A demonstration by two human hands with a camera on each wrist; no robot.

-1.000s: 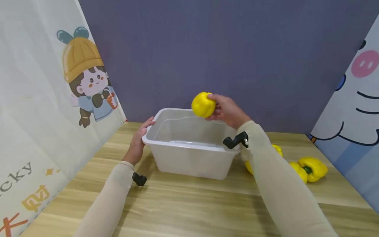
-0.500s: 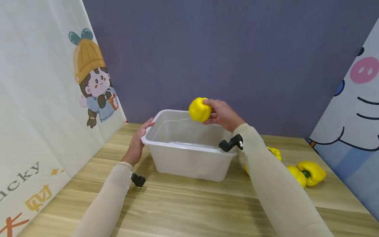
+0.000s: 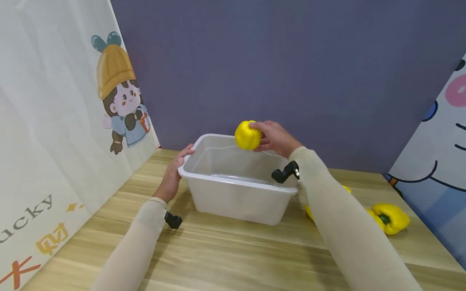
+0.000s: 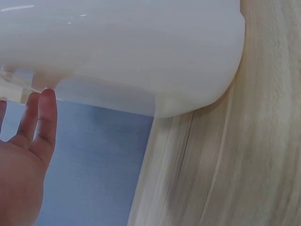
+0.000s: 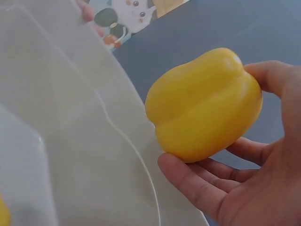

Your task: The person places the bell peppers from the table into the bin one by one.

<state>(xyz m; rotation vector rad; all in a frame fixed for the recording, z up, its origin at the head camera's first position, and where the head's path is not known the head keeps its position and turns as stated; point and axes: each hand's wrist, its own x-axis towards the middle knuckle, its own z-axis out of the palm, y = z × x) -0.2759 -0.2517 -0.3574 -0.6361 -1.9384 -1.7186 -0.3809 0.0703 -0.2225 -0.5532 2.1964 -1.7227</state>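
My right hand (image 3: 274,137) holds a yellow bell pepper (image 3: 248,135) between thumb and fingers, above the far rim of a white plastic tub (image 3: 238,202). In the right wrist view the bell pepper (image 5: 202,106) lies on its side in the grasp, its bottom lobes towards the tub's inside. My left hand (image 3: 174,173) rests on the tub's left rim with its fingers extended. Those fingers (image 4: 46,113) touch the tub's outer wall in the left wrist view.
More yellow bell peppers (image 3: 391,218) lie on the wooden table (image 3: 218,258) at the right, partly hidden by the right sleeve. A yellow patch (image 5: 3,214) shows at the right wrist view's lower left corner. A dark grey-blue wall (image 3: 269,64) stands behind the tub.
The right hand and its bell pepper have come down slightly towards the tub. The left hand stays at the tub's rim. The head view has shifted a little.
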